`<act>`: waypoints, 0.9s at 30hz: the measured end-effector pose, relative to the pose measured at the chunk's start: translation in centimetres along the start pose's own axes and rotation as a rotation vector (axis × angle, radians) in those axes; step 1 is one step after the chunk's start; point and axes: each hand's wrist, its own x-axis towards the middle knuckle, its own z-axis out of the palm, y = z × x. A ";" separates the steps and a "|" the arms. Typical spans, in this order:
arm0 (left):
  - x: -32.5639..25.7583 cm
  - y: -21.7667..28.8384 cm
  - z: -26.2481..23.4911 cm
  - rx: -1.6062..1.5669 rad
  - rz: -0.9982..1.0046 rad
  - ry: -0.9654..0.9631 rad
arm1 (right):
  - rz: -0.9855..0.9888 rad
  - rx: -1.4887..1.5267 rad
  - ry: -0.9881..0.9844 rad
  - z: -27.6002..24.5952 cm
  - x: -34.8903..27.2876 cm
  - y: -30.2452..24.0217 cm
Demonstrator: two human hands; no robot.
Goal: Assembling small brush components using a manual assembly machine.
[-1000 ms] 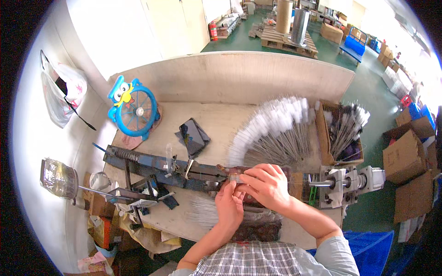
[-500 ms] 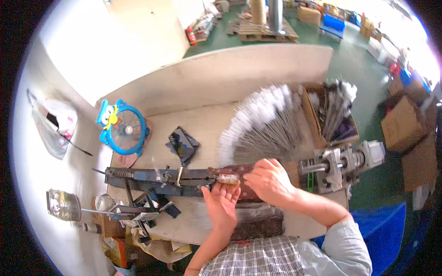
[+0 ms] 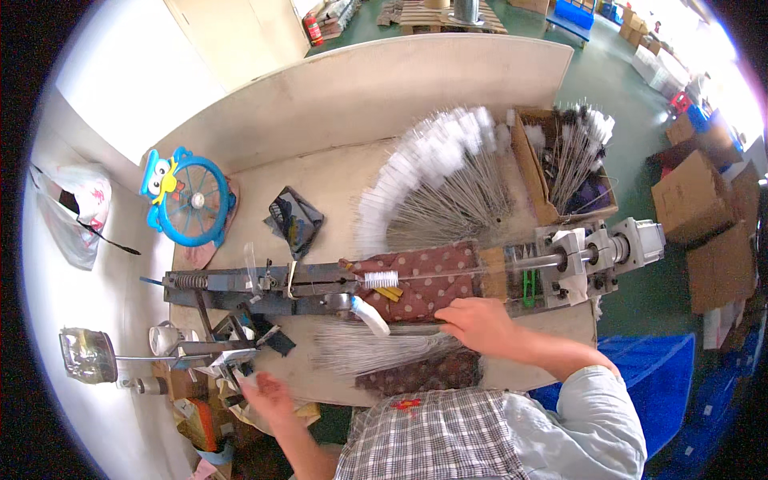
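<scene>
A small white bristle brush (image 3: 381,279) lies in line with the long bench machine (image 3: 232,282), its thin wire stem running right toward the metal spindle (image 3: 546,262). Under it spreads a brown dotted cloth (image 3: 436,276), with a small yellow piece (image 3: 390,294) beside the bristles. My right hand (image 3: 480,324) hovers at the cloth's front edge, fingers pointing left and apart, nothing visible in them. At lower left, my left hand (image 3: 272,398) is near the machine's lever frame (image 3: 232,352), slightly blurred, fingers spread. A white curved handle (image 3: 370,314) sticks out before the cloth.
White-tipped wire brushes (image 3: 448,184) fan out behind the cloth, beside a cardboard box (image 3: 538,180) of more brushes. Loose wires (image 3: 376,348) lie in front. A blue toy-shaped fan (image 3: 192,200) and dark pouch (image 3: 296,220) stand left. A blue bin (image 3: 656,392) is at right.
My left hand has left the brush and moved down and left to the lever frame. My right hand has drawn back toward me from the wire. The brush is now uncovered.
</scene>
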 end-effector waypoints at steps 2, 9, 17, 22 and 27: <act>7.0 4.0 -5.0 0.191 0.191 -0.049 | 0.047 -0.020 -0.083 1.2 -0.1 0.3; 9.2 6.2 -5.7 0.268 0.333 0.157 | 0.047 -0.155 -0.206 -0.8 0.7 0.8; -4.6 -5.5 2.1 0.294 -0.144 -0.358 | 0.147 0.073 -0.132 1.2 0.3 1.4; -13.2 -11.5 9.0 0.318 -0.195 -0.772 | 0.175 0.064 -0.216 -0.5 0.4 1.8; -21.2 -11.7 15.3 0.387 -0.662 -0.707 | 0.099 -0.021 -0.115 0.3 -0.1 2.8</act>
